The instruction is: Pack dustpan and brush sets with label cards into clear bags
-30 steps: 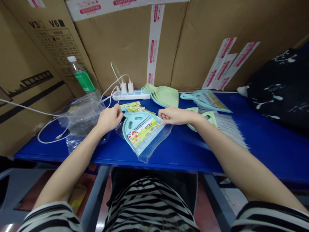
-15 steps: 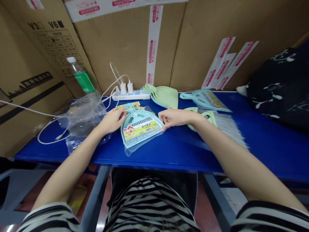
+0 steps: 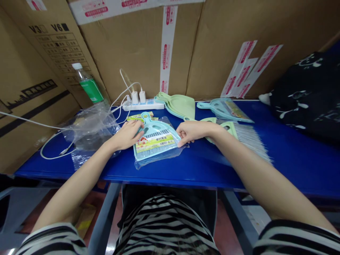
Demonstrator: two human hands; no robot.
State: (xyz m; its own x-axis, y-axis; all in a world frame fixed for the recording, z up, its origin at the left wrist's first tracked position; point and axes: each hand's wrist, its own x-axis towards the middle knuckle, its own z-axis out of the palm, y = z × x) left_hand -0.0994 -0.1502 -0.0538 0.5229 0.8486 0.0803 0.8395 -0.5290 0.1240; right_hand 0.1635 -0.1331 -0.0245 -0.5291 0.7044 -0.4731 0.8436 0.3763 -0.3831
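Lying flat near the front edge of the worktop [image 3: 202, 166], a blue dustpan [image 3: 154, 136] with a printed card is seen inside a clear bag [image 3: 159, 156], its handle pointed toward the back edge. The left hand [image 3: 129, 134] is laid on the handle side, fingers bent over the bag's edge, while the right hand [image 3: 192, 131] is pinched shut on the bag's right edge. The pan is judged to be already bagged; the bag's mouth appears not yet closed, though this cannot be told for certain. Another bagged blue pan [image 3: 225, 109] is set toward the back right, and a stack of green pans [image 3: 179, 104] and brushes [image 3: 244, 136] lie unbagged, so more is judged to be left. On the card only a barcode and small pictures can be made out; its writing is too small to read. "V3" and "V6" are printed on the carton [image 3: 50, 46] at the back left
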